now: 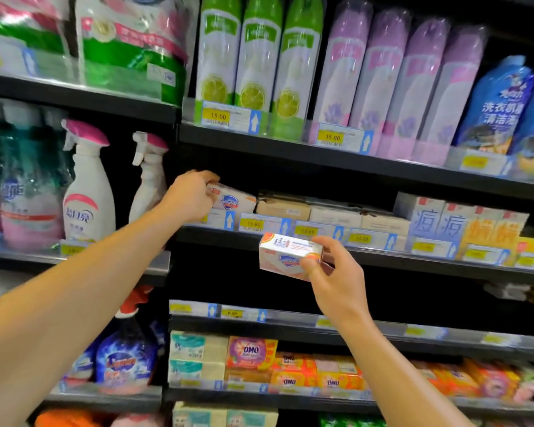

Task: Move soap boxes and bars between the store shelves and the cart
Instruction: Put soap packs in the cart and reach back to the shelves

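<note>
My left hand (pixel 191 194) reaches onto the middle shelf (pixel 383 252) and grips the left end of a white soap box (pixel 236 199) with a blue shield logo, which lies at the shelf's left end. My right hand (pixel 333 272) holds a second white soap box (pixel 287 255) of the same brand, with an orange stripe, in the air in front of the shelf edge, thumb on its front and fingers over its top. Beige soap boxes (pixel 309 209) sit in a row to the right of the first box.
Spray bottles (pixel 88 186) stand left of the soap bay. Tall spray cans (pixel 256 63) fill the shelf above. Blue and yellow soap boxes (pixel 463 226) sit at the right of the middle shelf. OMO soap packs (pixel 253 354) and other bars fill the lower shelves. No cart is in view.
</note>
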`<action>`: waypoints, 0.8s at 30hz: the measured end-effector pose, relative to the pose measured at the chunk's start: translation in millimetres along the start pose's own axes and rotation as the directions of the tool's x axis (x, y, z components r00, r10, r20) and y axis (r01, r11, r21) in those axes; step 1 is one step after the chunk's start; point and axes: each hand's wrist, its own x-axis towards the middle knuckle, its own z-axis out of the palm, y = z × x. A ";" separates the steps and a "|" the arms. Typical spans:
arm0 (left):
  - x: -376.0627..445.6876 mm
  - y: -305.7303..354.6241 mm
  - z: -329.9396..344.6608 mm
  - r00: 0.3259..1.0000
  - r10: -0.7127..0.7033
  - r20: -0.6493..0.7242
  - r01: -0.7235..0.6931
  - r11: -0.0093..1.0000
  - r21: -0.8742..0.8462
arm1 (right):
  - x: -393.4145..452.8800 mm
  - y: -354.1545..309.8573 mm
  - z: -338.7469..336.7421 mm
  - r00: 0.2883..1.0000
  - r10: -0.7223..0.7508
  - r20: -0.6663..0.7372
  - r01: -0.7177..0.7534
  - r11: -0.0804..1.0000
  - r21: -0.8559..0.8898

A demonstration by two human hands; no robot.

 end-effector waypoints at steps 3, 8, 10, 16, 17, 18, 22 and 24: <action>1.4 -4.9 5.5 0.996 -0.054 0.066 0.055 0.998 -0.014 | 3.9 2.8 7.2 1.000 0.000 0.013 0.000 1.000 0.019; 5.9 -0.1 3.4 0.998 -0.015 0.062 0.018 0.998 -0.054 | 6.5 7.5 17.7 0.999 -0.005 0.033 0.004 1.000 0.014; 10.2 4.5 3.4 0.996 0.022 0.086 -0.016 0.998 -0.066 | 7.4 7.1 20.4 0.999 -0.007 0.045 0.007 1.000 0.018; 24.6 7.9 4.2 0.984 0.057 0.170 -0.056 0.998 -0.009 | 8.1 2.3 25.1 0.997 -0.048 0.060 0.047 0.999 0.028; 26.6 7.2 5.1 0.985 0.051 0.165 -0.053 0.999 0.008 | 8.2 1.8 25.3 0.997 -0.052 0.059 0.051 0.998 0.025; 29.5 6.1 6.6 0.986 0.039 0.162 -0.043 0.999 0.023 | 8.5 1.6 25.7 0.997 -0.052 0.058 0.050 0.998 0.030; 42.8 4.6 13.6 0.986 0.016 0.164 -0.029 0.997 0.073 | 8.5 0.4 26.0 0.997 -0.044 0.063 0.041 0.998 0.054; 47.9 7.2 17.4 0.984 0.016 0.177 -0.035 0.994 0.104 | 8.6 0.1 25.4 0.997 -0.041 0.067 0.037 0.997 0.062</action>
